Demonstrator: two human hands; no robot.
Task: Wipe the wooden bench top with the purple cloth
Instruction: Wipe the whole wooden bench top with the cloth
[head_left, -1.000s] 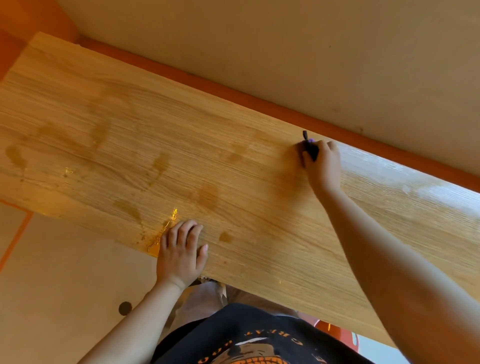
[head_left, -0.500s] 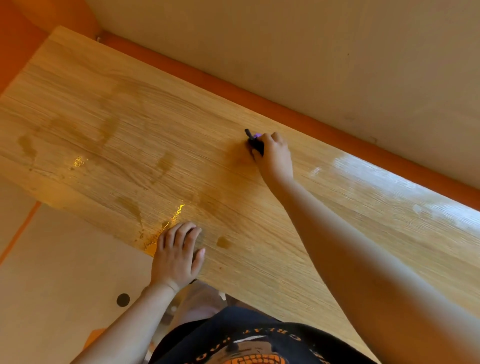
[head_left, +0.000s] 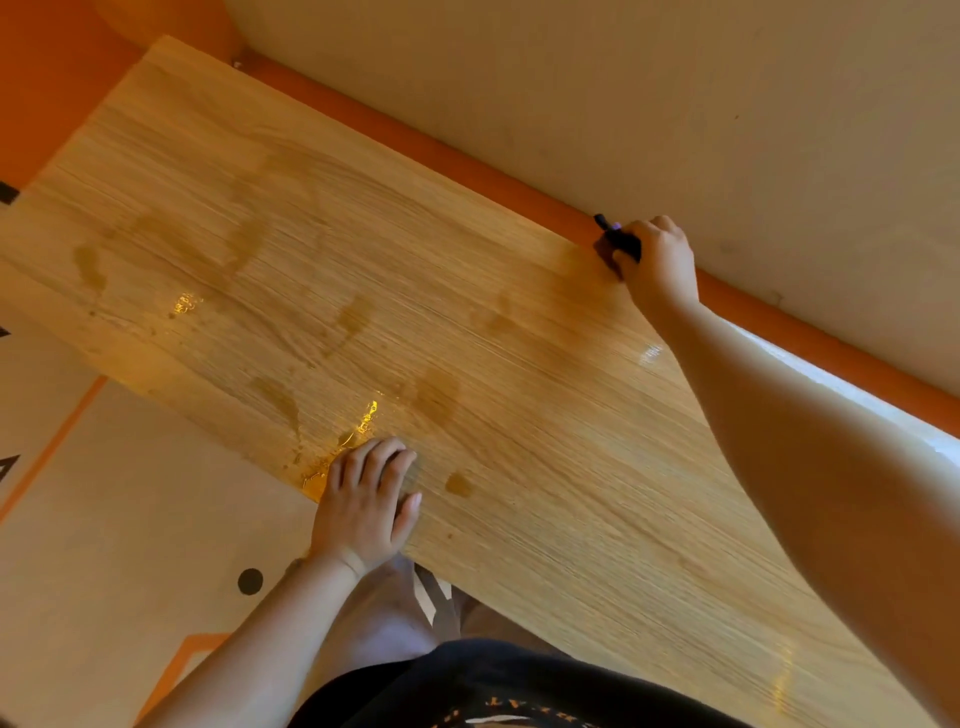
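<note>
The wooden bench top (head_left: 519, 415) runs diagonally from upper left to lower right, with dark damp patches and shiny wet streaks on it. My right hand (head_left: 657, 265) is at the bench's far edge by the orange strip, shut on the purple cloth (head_left: 618, 236), which looks dark and shows only as a small wad past the fingers. My left hand (head_left: 363, 504) lies flat, fingers spread, on the near edge of the bench beside a glistening wet spot.
An orange strip (head_left: 467, 161) borders the bench's far edge under a beige wall (head_left: 675, 104). The pale floor (head_left: 130, 519) with orange lines and a dark round spot (head_left: 250, 581) lies to the near left. My legs and dark shirt are below.
My right hand has slid the cloth from mid-bench back to the far edge against the orange strip. My left hand has stayed planted on the near edge.
</note>
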